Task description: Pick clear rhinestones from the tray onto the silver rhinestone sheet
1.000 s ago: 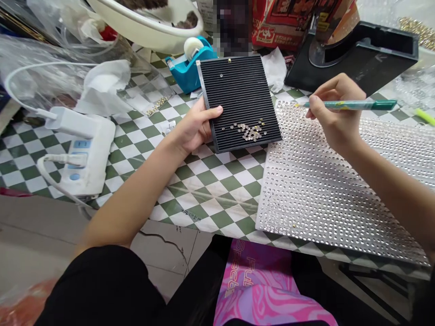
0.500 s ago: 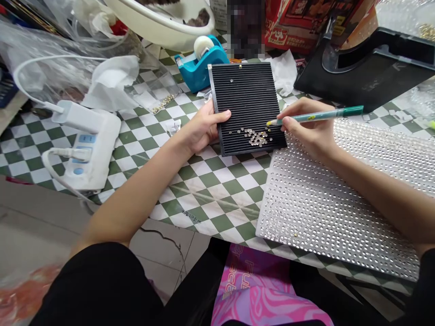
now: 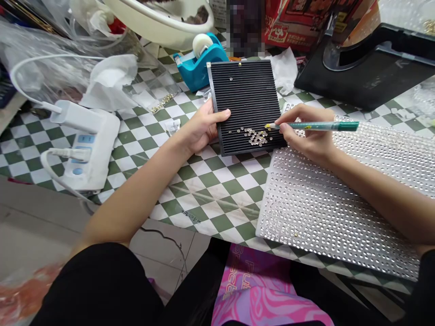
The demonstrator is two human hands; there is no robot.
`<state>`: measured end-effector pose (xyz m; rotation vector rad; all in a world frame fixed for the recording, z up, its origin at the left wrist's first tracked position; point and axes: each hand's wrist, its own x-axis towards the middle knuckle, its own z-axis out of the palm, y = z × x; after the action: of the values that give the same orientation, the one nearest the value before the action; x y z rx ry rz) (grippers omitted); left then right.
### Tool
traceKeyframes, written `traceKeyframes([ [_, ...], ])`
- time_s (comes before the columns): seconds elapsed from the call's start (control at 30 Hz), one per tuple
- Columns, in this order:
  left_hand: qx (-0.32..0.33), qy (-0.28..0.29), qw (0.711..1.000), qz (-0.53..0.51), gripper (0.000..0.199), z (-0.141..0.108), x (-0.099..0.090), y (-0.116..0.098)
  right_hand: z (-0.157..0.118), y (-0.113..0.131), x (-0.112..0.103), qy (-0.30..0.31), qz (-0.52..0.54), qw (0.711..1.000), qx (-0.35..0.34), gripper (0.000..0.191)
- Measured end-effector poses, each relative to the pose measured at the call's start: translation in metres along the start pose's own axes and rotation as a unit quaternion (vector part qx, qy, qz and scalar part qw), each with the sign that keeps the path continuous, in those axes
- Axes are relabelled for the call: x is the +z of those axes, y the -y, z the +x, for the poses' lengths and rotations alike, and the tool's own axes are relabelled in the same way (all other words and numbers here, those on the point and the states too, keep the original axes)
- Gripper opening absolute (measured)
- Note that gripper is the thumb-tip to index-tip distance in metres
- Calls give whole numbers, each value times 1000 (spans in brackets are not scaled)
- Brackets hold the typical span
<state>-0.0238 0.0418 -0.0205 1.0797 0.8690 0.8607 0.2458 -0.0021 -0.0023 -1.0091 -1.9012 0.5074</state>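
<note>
Green pen (image 3: 316,126) has come across from the rhinestone-studded sheet (image 3: 268,236), its pale tip now right at the edge of the loose cluster of small rhinestones (image 3: 254,136) lying low on the black ridged tray (image 3: 246,88) — the pen pinched firmly in the right hand (image 3: 307,133), writing-style. Left hand (image 3: 202,127) grasps the tray's left edge, thumb lying across the ridges, the fingers hidden beneath — so the tray is gripped, not released, beside the sheet.
</note>
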Motion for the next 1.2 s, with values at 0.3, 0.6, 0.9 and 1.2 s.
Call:
traceKeyframes([
  [0.3,4,-9,1000,10,62,-1,2,-1,-1,-2,1,5,-22,1000,-3,7],
  [0.6,6,-6,1000,13,62,-2,4,-4,1,-5,-2,-9,2,1000,3,12],
  [0.9,8,-13,1000,19,66,-2,6,-4,1,-2,-1,-12,4,1000,26,14],
  [1.2,2,-10,1000,12,63,0,1,-1,10,-17,-13,-152,-15,984,88,22],
])
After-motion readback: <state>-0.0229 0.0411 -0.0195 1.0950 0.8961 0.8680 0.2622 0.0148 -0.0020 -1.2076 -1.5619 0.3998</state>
